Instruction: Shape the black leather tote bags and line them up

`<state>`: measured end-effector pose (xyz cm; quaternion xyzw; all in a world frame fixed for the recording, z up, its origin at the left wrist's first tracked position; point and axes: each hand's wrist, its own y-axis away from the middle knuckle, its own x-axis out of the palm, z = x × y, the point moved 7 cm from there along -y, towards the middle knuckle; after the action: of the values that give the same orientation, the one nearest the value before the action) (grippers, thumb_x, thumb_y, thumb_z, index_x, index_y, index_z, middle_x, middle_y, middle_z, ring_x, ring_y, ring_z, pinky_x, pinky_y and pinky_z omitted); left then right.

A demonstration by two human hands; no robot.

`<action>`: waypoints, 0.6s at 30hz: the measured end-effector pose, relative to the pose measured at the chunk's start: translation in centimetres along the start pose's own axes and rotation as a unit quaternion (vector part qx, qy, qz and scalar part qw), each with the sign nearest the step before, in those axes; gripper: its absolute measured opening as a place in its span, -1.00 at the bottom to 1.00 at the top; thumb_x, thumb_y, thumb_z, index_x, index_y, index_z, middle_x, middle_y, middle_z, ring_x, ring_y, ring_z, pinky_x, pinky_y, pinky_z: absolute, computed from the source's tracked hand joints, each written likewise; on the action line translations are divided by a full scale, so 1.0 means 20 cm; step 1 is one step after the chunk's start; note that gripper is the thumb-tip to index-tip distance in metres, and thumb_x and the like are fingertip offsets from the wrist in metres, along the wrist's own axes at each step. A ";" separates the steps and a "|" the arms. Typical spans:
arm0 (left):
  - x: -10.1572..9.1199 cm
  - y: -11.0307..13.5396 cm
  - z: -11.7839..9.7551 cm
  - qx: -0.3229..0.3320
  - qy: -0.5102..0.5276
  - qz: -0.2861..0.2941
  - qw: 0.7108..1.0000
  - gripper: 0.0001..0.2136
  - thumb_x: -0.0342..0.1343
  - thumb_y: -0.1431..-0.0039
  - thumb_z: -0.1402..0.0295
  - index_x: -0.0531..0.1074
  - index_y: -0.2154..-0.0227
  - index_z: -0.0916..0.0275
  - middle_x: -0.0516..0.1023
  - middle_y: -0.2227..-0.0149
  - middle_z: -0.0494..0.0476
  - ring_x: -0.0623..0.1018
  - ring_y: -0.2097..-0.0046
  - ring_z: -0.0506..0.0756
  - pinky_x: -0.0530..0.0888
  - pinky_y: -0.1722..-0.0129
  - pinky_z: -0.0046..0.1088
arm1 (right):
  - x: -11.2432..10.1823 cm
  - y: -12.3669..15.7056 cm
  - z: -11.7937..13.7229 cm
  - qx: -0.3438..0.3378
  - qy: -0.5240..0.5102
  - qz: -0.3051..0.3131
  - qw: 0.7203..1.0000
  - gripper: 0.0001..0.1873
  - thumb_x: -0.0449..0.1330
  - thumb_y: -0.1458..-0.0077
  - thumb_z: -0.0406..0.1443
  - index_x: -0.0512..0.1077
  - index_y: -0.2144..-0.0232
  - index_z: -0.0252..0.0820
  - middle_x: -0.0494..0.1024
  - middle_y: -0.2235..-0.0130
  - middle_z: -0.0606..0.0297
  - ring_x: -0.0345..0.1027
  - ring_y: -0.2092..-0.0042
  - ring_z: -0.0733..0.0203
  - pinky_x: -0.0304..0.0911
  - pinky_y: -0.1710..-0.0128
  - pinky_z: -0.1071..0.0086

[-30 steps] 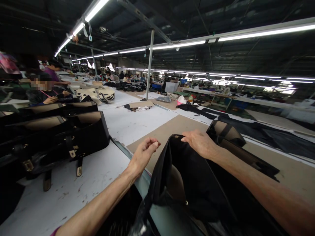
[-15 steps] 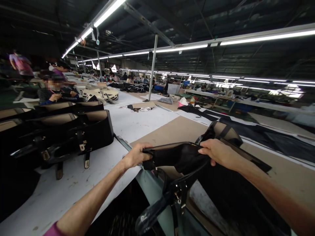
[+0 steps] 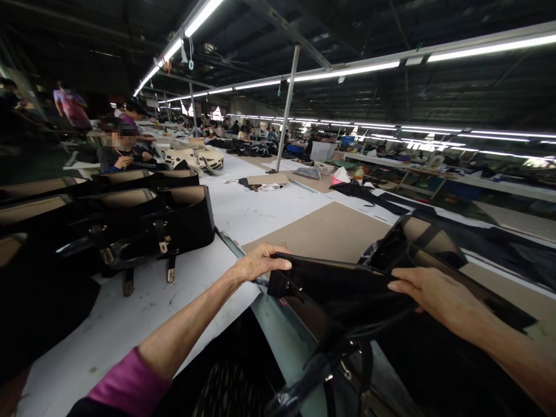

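A black handbag (image 3: 347,289) with a tan lining is in front of me at the table edge. At the left end of its top edge, my left hand (image 3: 260,263) is closed, thumb over the rim. My right hand (image 3: 428,289) pinches the same edge farther right. Below hang the bag's handle, wrapped in clear plastic (image 3: 289,397), and straps with metal fittings (image 3: 345,368). Just beyond my right hand stands another open black bag (image 3: 402,240) with tan inside. The lower part of the held bag is dark and hard to make out.
Several black handbags (image 3: 189,217) stand in rows on the white-covered table (image 3: 174,313) at left. A brown sheet (image 3: 321,226) lies ahead, with black material (image 3: 499,249) to the right. A co-worker (image 3: 121,153) sits beyond the bags. A metal post (image 3: 287,110) rises farther back.
My view has turned left, so the scene sits farther right. Both hands keep hold of the bag's edge, which is now pulled straighter between them.
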<state>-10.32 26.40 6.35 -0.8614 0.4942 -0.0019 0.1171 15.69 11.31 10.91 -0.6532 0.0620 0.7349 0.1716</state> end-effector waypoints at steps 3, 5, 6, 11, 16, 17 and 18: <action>-0.01 -0.01 0.02 0.017 -0.015 -0.014 1.000 -0.73 0.12 0.04 0.24 0.46 0.33 0.36 0.45 0.35 0.09 0.42 0.28 0.03 0.32 0.26 -0.54 | 0.02 -0.01 -0.01 0.019 -0.033 0.036 0.999 -0.57 0.02 0.04 -0.02 0.44 0.27 -0.15 0.50 0.34 0.24 0.40 0.44 0.18 0.30 0.49 0.41; -0.01 -0.01 0.02 0.021 -0.018 -0.022 0.999 -0.71 0.09 0.01 0.22 0.45 0.30 0.36 0.47 0.32 0.11 0.42 0.26 0.04 0.32 0.25 -0.53 | 0.02 -0.01 0.00 0.026 -0.032 0.040 0.998 -0.59 0.02 0.04 -0.02 0.44 0.28 -0.15 0.50 0.36 0.25 0.39 0.47 0.20 0.30 0.49 0.40; -0.01 -0.01 0.03 0.018 -0.020 -0.028 0.999 -0.70 0.08 0.00 0.21 0.45 0.29 0.36 0.47 0.32 0.11 0.42 0.26 0.04 0.32 0.24 -0.53 | 0.01 -0.01 0.01 0.024 -0.025 0.042 0.999 -0.61 0.01 0.03 -0.03 0.44 0.30 -0.14 0.50 0.39 0.26 0.38 0.47 0.20 0.29 0.49 0.40; -0.01 -0.01 0.02 -0.008 -0.053 -0.058 0.997 -0.68 0.03 -0.05 0.17 0.45 0.30 0.35 0.49 0.36 0.09 0.44 0.30 0.03 0.33 0.28 -0.55 | -0.01 0.00 0.05 -0.006 0.014 0.051 0.999 -0.69 -0.01 -0.01 -0.06 0.41 0.45 -0.10 0.49 0.43 0.29 0.38 0.43 0.19 0.26 0.46 0.40; -0.03 -0.04 0.00 -0.003 -0.097 -0.070 0.993 -0.69 0.01 -0.05 0.18 0.46 0.31 0.34 0.51 0.34 0.09 0.45 0.29 0.04 0.36 0.26 -0.53 | -0.01 0.02 0.07 -0.012 0.001 0.083 0.996 -0.69 -0.04 -0.04 -0.08 0.32 0.53 -0.14 0.44 0.48 0.35 0.32 0.52 0.31 0.23 0.49 0.47; -0.03 -0.05 0.00 0.001 -0.107 -0.075 0.991 -0.69 0.02 -0.05 0.20 0.46 0.28 0.34 0.51 0.30 0.10 0.46 0.25 0.05 0.36 0.22 -0.51 | -0.01 0.02 0.08 -0.019 -0.001 0.087 0.996 -0.69 -0.05 -0.05 -0.08 0.30 0.54 -0.14 0.42 0.50 0.36 0.32 0.52 0.31 0.23 0.50 0.48; -0.04 -0.06 -0.01 0.004 -0.118 -0.075 0.990 -0.69 0.03 -0.05 0.21 0.45 0.25 0.33 0.51 0.25 0.11 0.45 0.21 0.06 0.35 0.18 -0.50 | -0.01 0.02 0.08 -0.027 -0.003 0.087 0.996 -0.68 -0.05 -0.05 -0.08 0.29 0.55 -0.15 0.42 0.51 0.36 0.32 0.50 0.31 0.22 0.50 0.49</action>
<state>-9.75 27.60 6.79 -0.8898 0.4106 0.0892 0.1779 14.02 11.36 11.24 -0.6474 0.0982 0.7504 0.0900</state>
